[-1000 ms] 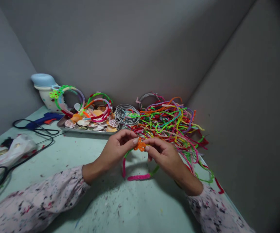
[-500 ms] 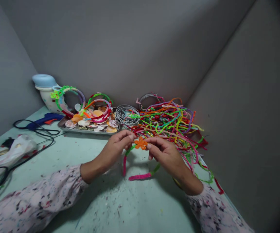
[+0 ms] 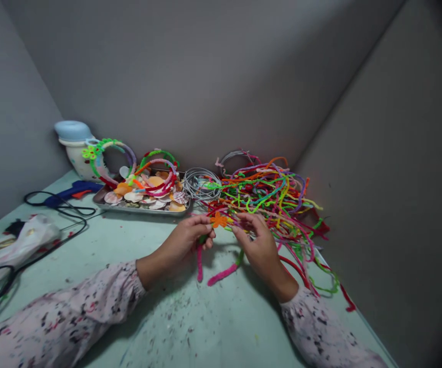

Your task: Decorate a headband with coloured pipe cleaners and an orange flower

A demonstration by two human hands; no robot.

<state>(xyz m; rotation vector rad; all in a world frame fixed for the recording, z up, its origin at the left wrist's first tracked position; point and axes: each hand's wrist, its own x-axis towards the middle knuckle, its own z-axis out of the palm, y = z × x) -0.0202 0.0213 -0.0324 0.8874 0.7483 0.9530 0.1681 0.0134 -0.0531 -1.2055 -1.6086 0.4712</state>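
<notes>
My left hand point(image 3: 192, 236) pinches an orange pipe-cleaner flower point(image 3: 218, 220) and the top of a fuzzy green and pink headband point(image 3: 223, 275). The band's two pink ends point down towards the table, one below each hand. Just right of the flower is my right hand point(image 3: 257, 245), thumb and forefinger spread apart with nothing visible gripped between them. Its fingers partly cover the band's right side, and whether they touch the band I cannot tell. Directly behind the hands lies a tangled heap of coloured pipe cleaners point(image 3: 270, 191).
A metal tray point(image 3: 144, 209) of seashells stands at the back, decorated headbands point(image 3: 163, 179) resting on it. Beside it is a coil of grey wire point(image 3: 201, 184). At left are a blue glue gun point(image 3: 69, 193), a black cable point(image 3: 79, 225), a plastic bag point(image 3: 32, 237) and a blue-lidded container point(image 3: 77, 153).
My right hand's thumb and forefinger have come apart and off the flower's edge. The left hand still grips the flower and band, which have tilted slightly.
</notes>
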